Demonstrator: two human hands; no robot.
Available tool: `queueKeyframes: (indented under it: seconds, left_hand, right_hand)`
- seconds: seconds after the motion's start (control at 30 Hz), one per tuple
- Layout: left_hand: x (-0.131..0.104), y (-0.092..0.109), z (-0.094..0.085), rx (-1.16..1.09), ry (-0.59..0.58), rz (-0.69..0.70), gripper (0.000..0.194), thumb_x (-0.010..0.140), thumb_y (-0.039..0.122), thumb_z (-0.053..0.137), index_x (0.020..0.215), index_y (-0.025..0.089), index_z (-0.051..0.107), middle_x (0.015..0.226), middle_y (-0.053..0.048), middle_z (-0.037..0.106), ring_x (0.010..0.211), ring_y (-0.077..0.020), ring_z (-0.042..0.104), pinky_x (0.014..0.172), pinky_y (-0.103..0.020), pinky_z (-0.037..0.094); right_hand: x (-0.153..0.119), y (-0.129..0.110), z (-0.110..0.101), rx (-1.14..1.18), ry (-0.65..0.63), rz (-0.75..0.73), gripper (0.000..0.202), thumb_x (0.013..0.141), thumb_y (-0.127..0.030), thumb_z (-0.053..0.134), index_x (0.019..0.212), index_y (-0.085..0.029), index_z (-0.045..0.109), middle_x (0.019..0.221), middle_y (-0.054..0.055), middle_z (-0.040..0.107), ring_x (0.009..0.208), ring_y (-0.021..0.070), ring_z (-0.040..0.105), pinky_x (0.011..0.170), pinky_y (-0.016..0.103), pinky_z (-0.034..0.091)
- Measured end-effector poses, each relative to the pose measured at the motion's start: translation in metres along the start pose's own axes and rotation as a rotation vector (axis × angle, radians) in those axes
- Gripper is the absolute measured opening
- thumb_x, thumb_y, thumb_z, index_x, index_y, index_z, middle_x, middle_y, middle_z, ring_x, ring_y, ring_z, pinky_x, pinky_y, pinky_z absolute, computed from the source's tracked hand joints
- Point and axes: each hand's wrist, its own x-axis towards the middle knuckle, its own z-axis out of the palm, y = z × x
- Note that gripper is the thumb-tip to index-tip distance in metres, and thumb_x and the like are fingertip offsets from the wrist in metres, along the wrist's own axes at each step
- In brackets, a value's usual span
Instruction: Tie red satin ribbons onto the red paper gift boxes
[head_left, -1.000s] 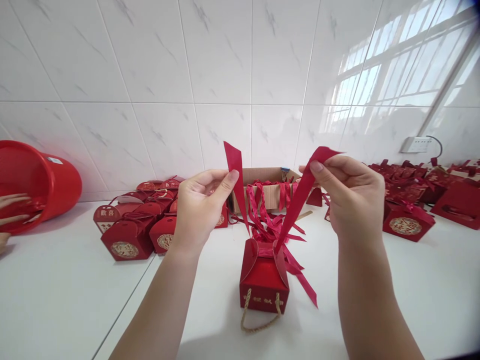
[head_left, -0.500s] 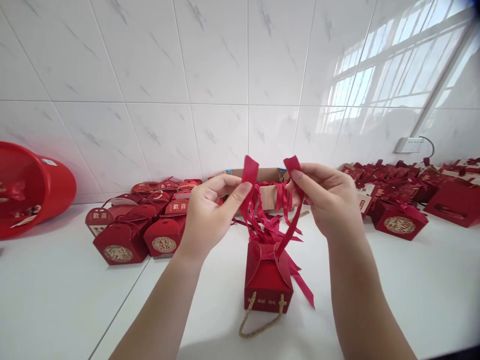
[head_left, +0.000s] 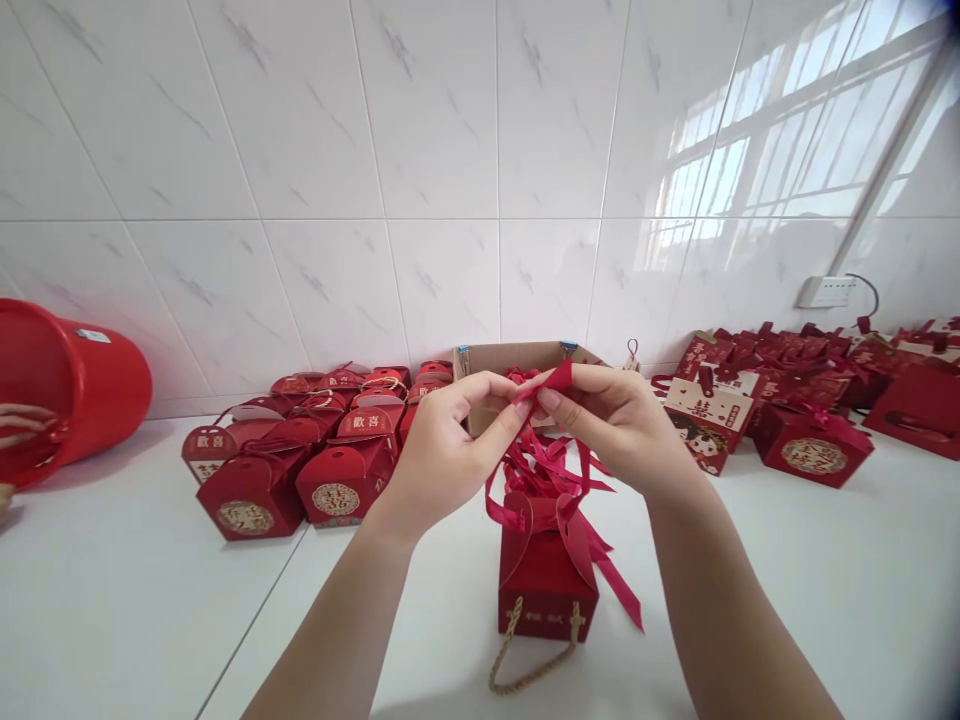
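Note:
A dark red gift box stands on the white table, its curved flaps folded up at the top and a twisted rope handle hanging at its front. Red ribbon passes through the flaps and loops upward to both hands. My left hand pinches one ribbon end between thumb and finger. Close against it, my right hand pinches the other end, and the ends meet at the fingertips. Behind the box lies a heap of loose red ribbons, partly hidden by my hands.
Several finished red boxes are grouped at left, with more red boxes and bags at right. A cardboard carton stands against the tiled wall. Far left, a red bucket lies on its side, with another person's hand at its mouth.
My hands have come together, bringing the two ribbon ends from apart to touching above the box. Another person's hand has appeared at the bucket.

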Motion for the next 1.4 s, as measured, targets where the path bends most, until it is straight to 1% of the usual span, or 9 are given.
queueKeyframes:
  seconds: [0.13, 0.37, 0.53, 0.73, 0.93, 1.07, 1.2, 1.27, 1.4]
  left_hand:
    - [0.0, 0.002, -0.003, -0.277, -0.064, -0.156, 0.024, 0.086, 0.023, 0.055, 0.11, 0.022, 0.052, 0.078, 0.001, 0.064, 0.075, -0.0131, 0.061, 0.071, -0.025, 0.048]
    - [0.004, -0.001, -0.006, -0.579, 0.007, -0.317, 0.02, 0.081, 0.02, 0.06, 0.1, 0.018, 0.053, 0.068, 0.003, 0.059, 0.065, -0.0101, 0.057, 0.064, -0.022, 0.046]
    - [0.007, -0.001, -0.005, -0.664, -0.038, -0.351, 0.015, 0.083, 0.02, 0.056, 0.097, 0.015, 0.054, 0.071, -0.001, 0.064, 0.067, -0.0105, 0.06, 0.067, -0.022, 0.048]
    - [0.001, -0.001, 0.0, -0.118, 0.137, -0.086, 0.038, 0.083, 0.032, 0.059, 0.117, 0.019, 0.052, 0.078, -0.001, 0.067, 0.069, -0.0119, 0.06, 0.064, -0.022, 0.046]
    - [-0.003, -0.004, -0.024, 0.487, 0.27, 0.187, 0.049, 0.081, 0.035, 0.059, 0.128, 0.021, 0.048, 0.08, 0.0, 0.069, 0.077, -0.0149, 0.063, 0.073, -0.024, 0.047]
    - [-0.021, -0.019, -0.058, 0.731, 0.168, 0.086, 0.049, 0.077, 0.038, 0.061, 0.124, 0.025, 0.055, 0.074, 0.002, 0.068, 0.064, -0.0153, 0.06, 0.069, -0.025, 0.045]
    - [-0.055, -0.057, -0.093, 0.857, 0.042, -0.19, 0.05, 0.077, 0.036, 0.055, 0.126, 0.024, 0.053, 0.073, 0.003, 0.066, 0.05, -0.0145, 0.052, 0.058, -0.025, 0.042]
    - [-0.07, -0.077, -0.103, 0.842, -0.055, -0.29, 0.053, 0.076, 0.035, 0.054, 0.127, 0.021, 0.052, 0.071, 0.001, 0.065, 0.054, -0.0164, 0.054, 0.06, -0.026, 0.043]
    - [-0.082, -0.09, -0.091, 0.819, -0.123, -0.27, 0.035, 0.072, 0.039, 0.058, 0.103, 0.024, 0.064, 0.093, -0.005, 0.068, 0.09, -0.0251, 0.061, 0.083, -0.034, 0.043]
  right_hand:
    - [0.001, 0.002, -0.01, -0.149, -0.063, -0.098, 0.021, 0.089, -0.018, 0.053, 0.101, -0.024, 0.07, 0.087, 0.003, 0.067, 0.078, 0.0142, 0.063, 0.068, 0.028, 0.053]
    - [-0.001, 0.005, -0.019, -0.714, -0.053, -0.404, 0.031, 0.09, -0.009, 0.046, 0.101, -0.026, 0.069, 0.1, 0.002, 0.069, 0.087, 0.0174, 0.058, 0.08, 0.037, 0.044]
    - [-0.002, 0.006, -0.018, -0.874, -0.034, -0.431, 0.032, 0.092, -0.01, 0.045, 0.106, -0.029, 0.067, 0.099, 0.002, 0.069, 0.087, 0.0185, 0.055, 0.08, 0.04, 0.039]
    - [-0.003, 0.004, -0.017, -0.634, -0.101, -0.204, 0.035, 0.092, -0.019, 0.045, 0.121, -0.031, 0.06, 0.121, 0.002, 0.061, 0.111, 0.02, 0.052, 0.094, 0.04, 0.042]
    - [-0.033, -0.001, -0.023, -0.248, 0.246, 0.144, 0.026, 0.089, -0.039, 0.05, 0.099, -0.024, 0.069, 0.101, 0.003, 0.067, 0.101, 0.0215, 0.058, 0.09, 0.037, 0.044]
    - [-0.091, 0.011, -0.044, -0.32, 0.375, 0.442, 0.032, 0.083, -0.048, 0.053, 0.073, -0.02, 0.065, 0.075, 0.003, 0.064, 0.08, 0.0222, 0.059, 0.072, 0.033, 0.046]
    - [-0.158, 0.041, -0.078, -0.57, 0.572, 0.684, 0.035, 0.079, -0.047, 0.047, 0.066, -0.019, 0.063, 0.074, 0.008, 0.066, 0.081, 0.0272, 0.06, 0.071, 0.036, 0.045]
    - [-0.179, 0.055, -0.087, -0.662, 0.445, 0.78, 0.034, 0.078, -0.044, 0.045, 0.065, -0.02, 0.064, 0.072, 0.009, 0.066, 0.077, 0.0284, 0.062, 0.069, 0.038, 0.045]
    - [-0.182, 0.06, -0.076, -0.813, 0.426, 0.544, 0.031, 0.074, -0.039, 0.053, 0.094, -0.019, 0.066, 0.106, 0.012, 0.064, 0.101, 0.0302, 0.058, 0.087, 0.043, 0.044]
